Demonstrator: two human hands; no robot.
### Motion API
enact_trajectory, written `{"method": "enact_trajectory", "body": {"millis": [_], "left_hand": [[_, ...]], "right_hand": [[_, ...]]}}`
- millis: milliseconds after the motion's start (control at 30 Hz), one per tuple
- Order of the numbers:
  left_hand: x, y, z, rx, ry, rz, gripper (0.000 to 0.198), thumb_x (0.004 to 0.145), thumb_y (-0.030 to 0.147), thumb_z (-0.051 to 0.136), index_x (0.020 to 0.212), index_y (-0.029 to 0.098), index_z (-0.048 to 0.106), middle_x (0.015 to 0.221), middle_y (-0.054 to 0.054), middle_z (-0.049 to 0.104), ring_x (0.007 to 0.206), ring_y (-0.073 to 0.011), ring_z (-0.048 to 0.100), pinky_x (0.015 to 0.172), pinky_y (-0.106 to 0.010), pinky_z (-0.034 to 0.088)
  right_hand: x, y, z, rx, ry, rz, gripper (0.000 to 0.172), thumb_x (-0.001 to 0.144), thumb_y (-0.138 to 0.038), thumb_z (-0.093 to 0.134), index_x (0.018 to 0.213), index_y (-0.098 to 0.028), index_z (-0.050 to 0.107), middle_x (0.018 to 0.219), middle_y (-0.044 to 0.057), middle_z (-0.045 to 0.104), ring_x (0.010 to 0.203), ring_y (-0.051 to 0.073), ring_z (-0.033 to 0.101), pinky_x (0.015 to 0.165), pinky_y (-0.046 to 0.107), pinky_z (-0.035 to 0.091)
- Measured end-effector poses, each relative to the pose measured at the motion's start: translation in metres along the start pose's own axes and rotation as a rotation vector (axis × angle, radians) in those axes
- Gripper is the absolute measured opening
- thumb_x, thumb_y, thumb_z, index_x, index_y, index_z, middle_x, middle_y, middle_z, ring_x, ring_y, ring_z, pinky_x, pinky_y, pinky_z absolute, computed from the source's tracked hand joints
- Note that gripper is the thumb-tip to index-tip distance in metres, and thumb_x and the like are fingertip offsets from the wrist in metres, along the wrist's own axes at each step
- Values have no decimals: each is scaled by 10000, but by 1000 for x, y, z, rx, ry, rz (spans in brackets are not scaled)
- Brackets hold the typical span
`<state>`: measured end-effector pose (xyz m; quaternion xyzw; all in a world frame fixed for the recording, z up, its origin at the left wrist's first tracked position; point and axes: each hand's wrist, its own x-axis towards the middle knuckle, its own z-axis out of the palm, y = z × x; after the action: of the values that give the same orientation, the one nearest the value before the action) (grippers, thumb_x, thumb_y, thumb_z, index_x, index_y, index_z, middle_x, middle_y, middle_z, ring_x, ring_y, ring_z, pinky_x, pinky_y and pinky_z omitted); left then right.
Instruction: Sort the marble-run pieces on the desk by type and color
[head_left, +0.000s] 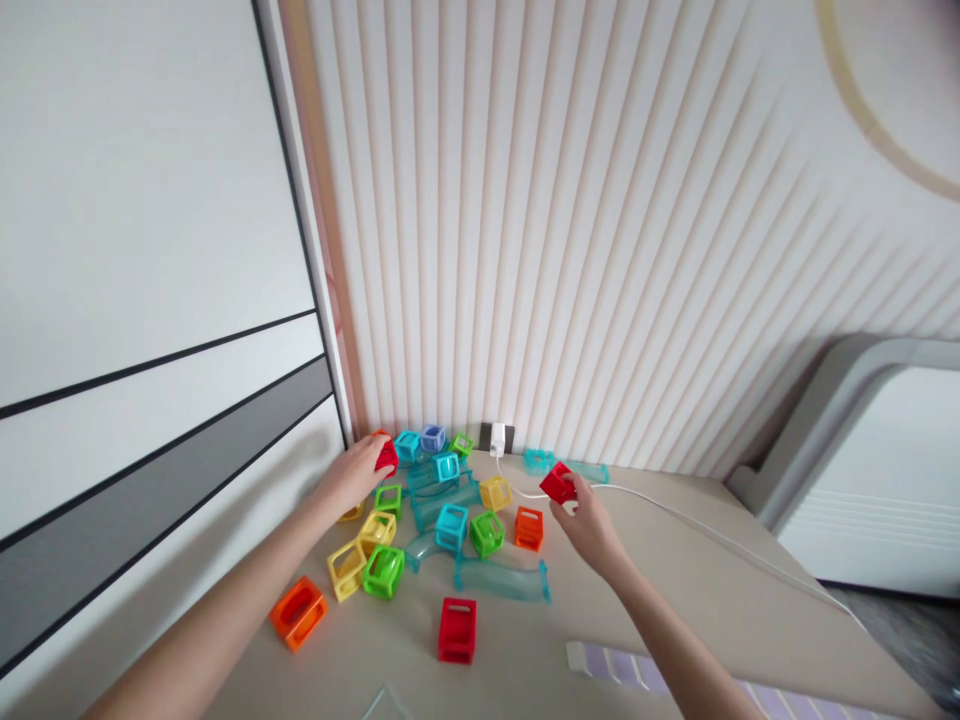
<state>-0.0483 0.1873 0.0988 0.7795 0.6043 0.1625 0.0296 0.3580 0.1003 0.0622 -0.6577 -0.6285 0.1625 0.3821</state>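
My right hand (590,520) is closed on a red open-sided block (556,482), held above the white cable near the wall. At the far left of the pile, my left hand (358,472) curls its fingers round another red block (387,458); whether that block is lifted I cannot tell. Beside it lie a light-blue block (407,446) and a green block (388,499). An orange block (529,528) sits just left of and below my right hand. A third red block (457,630) stands alone towards the front.
Several yellow, green and blue blocks are piled with clear teal chutes (502,579). A white plug (497,440) sits in the wall socket, its cable (690,516) running right. A purple strip (619,667) lies in front. A white cabinet (150,200) bounds the left side.
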Motion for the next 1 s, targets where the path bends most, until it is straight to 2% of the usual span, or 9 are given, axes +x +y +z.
{"method": "enact_trajectory", "body": {"millis": [100,200,367,500,667,833,1000], "left_hand": [[8,-4,15,25,-35,-4,254,892,214,622,1146,192,624,1209,-129,667,1104,-277,675,935,-359,504],[11,-5,25,36,-56,-13,206,886,204,616,1091,191,627,1194,-124,657,1098,-265,671,941,-349,497],[12,-10,33,33,-55,-36,201,896,214,583,1093,191,614,1190,-125,633,1119,-268,652,996,-375,479],[13,-14,40,5,-24,-46,314,888,210,565,1202,205,567,1295,-133,580,1216,-280,608,1050,-401,458],[9,-22,51,-48,4,-19,389,891,205,545,1278,192,515,1368,-146,519,1284,-291,579,1110,-412,423],[4,-28,57,-92,17,0,438,887,203,527,1320,148,489,1324,-165,522,1249,-308,602,1109,-421,432],[1,-28,60,-134,27,10,482,890,226,531,1362,153,464,1303,-163,546,1237,-317,609,1098,-450,453]], "right_hand": [[24,12,5,-105,-42,-23,303,800,-179,578,1101,-207,605,1048,86,702,941,249,686,868,409,525],[41,11,18,-184,-116,-61,344,840,-135,621,1180,-188,615,1098,83,692,966,227,681,903,396,521],[64,-1,46,-265,-243,-113,335,975,-326,661,1272,-178,610,1243,84,655,1054,236,669,917,454,559],[74,-7,58,-284,-305,-159,357,986,-340,653,1302,-183,602,1292,92,637,1107,252,659,937,474,561],[77,-1,50,-281,-316,-208,385,987,-335,653,1339,-193,583,1323,96,627,1125,255,655,953,481,556],[83,15,35,-362,-234,-123,362,1000,-341,631,1333,-204,588,1373,103,595,1147,257,641,963,483,551],[84,25,35,-460,-275,-76,355,991,-340,647,1312,-196,600,1342,98,613,1130,254,649,945,474,560]]}}
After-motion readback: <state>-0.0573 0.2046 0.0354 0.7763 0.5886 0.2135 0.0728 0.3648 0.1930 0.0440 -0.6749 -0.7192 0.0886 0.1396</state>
